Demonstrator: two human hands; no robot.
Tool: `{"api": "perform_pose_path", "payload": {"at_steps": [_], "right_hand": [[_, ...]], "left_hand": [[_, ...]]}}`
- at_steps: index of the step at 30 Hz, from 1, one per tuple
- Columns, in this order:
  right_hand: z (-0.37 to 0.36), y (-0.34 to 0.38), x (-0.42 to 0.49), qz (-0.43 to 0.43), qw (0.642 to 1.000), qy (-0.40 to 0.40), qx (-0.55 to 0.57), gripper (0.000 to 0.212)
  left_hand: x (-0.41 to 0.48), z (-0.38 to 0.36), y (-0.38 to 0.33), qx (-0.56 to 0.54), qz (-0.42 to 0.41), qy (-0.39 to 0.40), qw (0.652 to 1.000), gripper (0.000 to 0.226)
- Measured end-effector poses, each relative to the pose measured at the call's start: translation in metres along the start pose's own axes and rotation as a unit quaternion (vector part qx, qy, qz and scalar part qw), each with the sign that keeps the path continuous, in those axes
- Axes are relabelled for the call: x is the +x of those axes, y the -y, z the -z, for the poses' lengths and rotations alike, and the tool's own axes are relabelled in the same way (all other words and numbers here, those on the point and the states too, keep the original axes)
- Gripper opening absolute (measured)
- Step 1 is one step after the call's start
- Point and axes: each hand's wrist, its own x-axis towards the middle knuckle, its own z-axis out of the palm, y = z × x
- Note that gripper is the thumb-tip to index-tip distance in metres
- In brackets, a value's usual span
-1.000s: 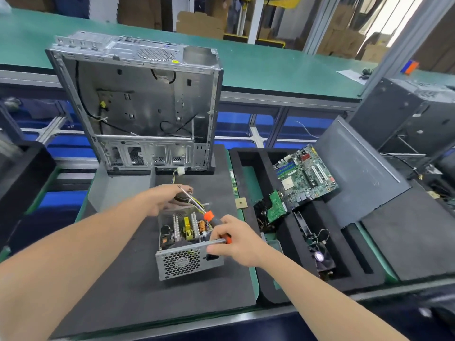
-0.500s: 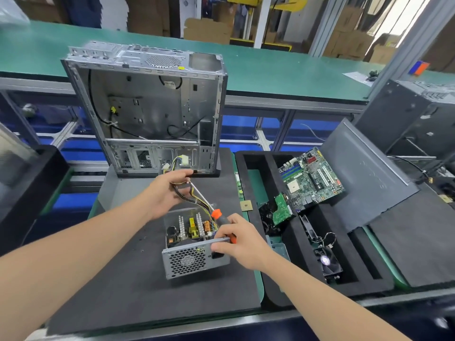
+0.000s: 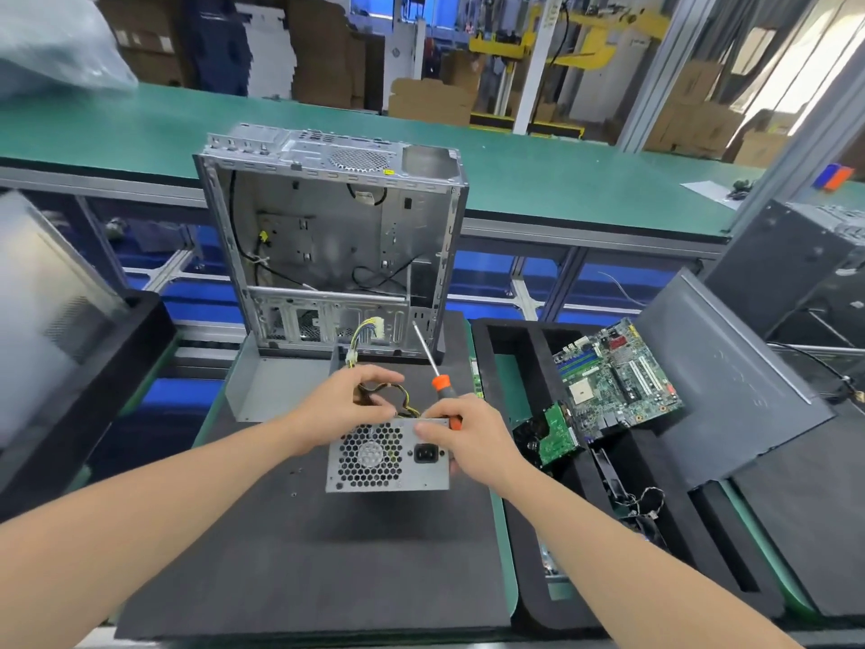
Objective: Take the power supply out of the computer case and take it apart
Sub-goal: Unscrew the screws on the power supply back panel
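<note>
The power supply is lifted above the black foam mat, its grey vented rear plate with fan grille and black socket facing me. My left hand grips its bundle of yellow and black cables behind the top edge. My right hand holds the supply's upper right corner and also an orange-handled screwdriver, whose shaft points up and away. The open computer case stands upright behind, with only loose wires inside. The supply's inner board is hidden from here.
A grey metal cover lies on the mat left of my hands. To the right a black foam tray holds a green motherboard, a small card and a fan. A dark side panel leans further right. Another case stands behind.
The power supply has been lifted off the mat and tipped up so its rear plate faces me. The screwdriver now points upward. My left hand rose with the cables.
</note>
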Motion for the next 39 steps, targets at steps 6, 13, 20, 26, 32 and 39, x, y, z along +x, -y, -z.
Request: {"api": "perform_pose_path", "payload": {"at_steps": [6, 13, 20, 26, 32, 39], "right_hand": [[0.007, 0.005, 0.027, -0.069, 0.995, -0.031, 0.069, 0.006], [0.018, -0.013, 0.046, -0.119, 0.988, -0.027, 0.095, 0.011], [0.025, -0.018, 0.057, 0.003, 0.998, -0.017, -0.06, 0.013], [0.034, -0.005, 0.062, 0.107, 0.975, 0.039, -0.19, 0.026], [0.04, 0.026, 0.061, 0.057, 0.997, 0.029, -0.053, 0.023], [0.037, 0.057, 0.064, 0.006, 0.993, -0.061, 0.099, 0.02]], "left_hand": [[0.024, 0.002, 0.001, 0.058, 0.005, -0.033, 0.998, 0.017], [0.052, -0.01, 0.007, 0.042, 0.088, -0.05, 0.994, 0.006], [0.046, -0.009, 0.014, -0.103, 0.197, -0.055, 0.973, 0.027], [0.033, -0.009, 0.015, -0.267, 0.279, -0.13, 0.913, 0.043], [0.022, -0.015, 0.021, -0.298, 0.304, -0.163, 0.89, 0.038], [0.021, -0.019, 0.027, -0.294, 0.294, -0.147, 0.897, 0.044]]}}
